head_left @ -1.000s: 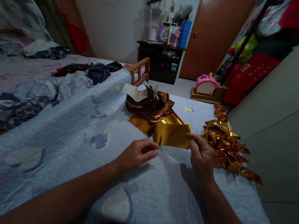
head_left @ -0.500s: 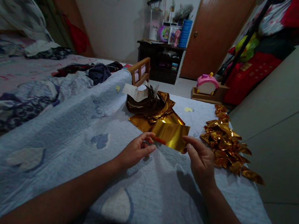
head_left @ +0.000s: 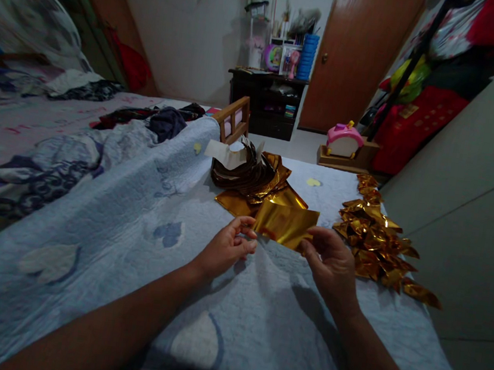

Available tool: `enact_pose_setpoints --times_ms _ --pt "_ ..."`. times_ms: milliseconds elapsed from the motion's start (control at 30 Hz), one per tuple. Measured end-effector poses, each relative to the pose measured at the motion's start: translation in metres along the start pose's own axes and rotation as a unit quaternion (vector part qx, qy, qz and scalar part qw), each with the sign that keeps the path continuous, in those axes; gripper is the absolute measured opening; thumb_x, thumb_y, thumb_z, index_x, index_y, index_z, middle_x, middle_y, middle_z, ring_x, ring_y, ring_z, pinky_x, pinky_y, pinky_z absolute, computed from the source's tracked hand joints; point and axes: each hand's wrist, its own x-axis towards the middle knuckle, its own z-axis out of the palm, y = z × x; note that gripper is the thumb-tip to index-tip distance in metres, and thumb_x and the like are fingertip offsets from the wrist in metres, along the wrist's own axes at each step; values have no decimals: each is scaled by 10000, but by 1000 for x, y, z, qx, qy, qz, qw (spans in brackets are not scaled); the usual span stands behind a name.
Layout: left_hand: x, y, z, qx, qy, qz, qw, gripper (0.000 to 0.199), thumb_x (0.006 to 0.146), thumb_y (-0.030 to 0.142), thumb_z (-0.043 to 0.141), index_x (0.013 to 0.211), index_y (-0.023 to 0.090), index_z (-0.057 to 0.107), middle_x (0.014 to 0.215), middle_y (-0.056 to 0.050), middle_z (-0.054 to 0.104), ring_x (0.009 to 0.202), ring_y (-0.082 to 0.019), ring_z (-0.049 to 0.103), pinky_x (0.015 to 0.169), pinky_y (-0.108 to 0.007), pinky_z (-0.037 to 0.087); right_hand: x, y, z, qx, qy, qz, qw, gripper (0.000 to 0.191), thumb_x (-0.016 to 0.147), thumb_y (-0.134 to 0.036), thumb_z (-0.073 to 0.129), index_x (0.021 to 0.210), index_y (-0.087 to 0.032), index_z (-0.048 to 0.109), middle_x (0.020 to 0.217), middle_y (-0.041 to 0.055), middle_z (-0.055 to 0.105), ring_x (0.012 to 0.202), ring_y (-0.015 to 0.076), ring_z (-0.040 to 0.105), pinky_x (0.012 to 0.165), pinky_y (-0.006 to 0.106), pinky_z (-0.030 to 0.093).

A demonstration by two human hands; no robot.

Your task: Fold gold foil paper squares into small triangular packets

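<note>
Tilted since a second ago, the gold sheet (head_left: 286, 226) has the right hand (head_left: 331, 264) pinching its right edge and the left hand (head_left: 227, 245), fingers parted, beside its left.

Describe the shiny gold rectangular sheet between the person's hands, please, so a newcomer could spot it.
Over the pale blue quilted bedspread, find the left hand and right hand. Between them is the shiny gold rectangular sheet, its right end in the right hand. Being held sets it apart from the brown-gold sheet pile behind and the pointed gold foil pieces rightward.
</note>
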Motion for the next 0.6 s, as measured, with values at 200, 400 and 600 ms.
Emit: enact_pose_setpoints --times_ms 200,400,600 --pt "1 -3 0 -44 -21 -24 999 529 780 340 796 1236 199 568 1151 -84 635 857 -160 687 695 -260 523 2 -6 1 -19 7 -17 1000 545 863 -162 639 1376 -283 500 834 -32 618 748 161 612 753 318 520" --pt "4 -2 -1 -129 -89 -20 987 555 847 502 756 1276 196 582 1206 -126 682 958 -193 690 785 -271 528 4 -16 -1 -52 -94 -132 985 215 824 -76 574 882 -249 688 1017 48 652 991 219 639 887 374 516" --pt "5 -2 1 -205 -97 -37 973 618 817 489 789 1299 201 532 1203 -125 688 929 -198 698 797 -293 543 -6 -15 10 -87 -248 -166 951 256 753 -33 548 887 -226 650 1314 107 640 1280 284 568 1066 495 458"
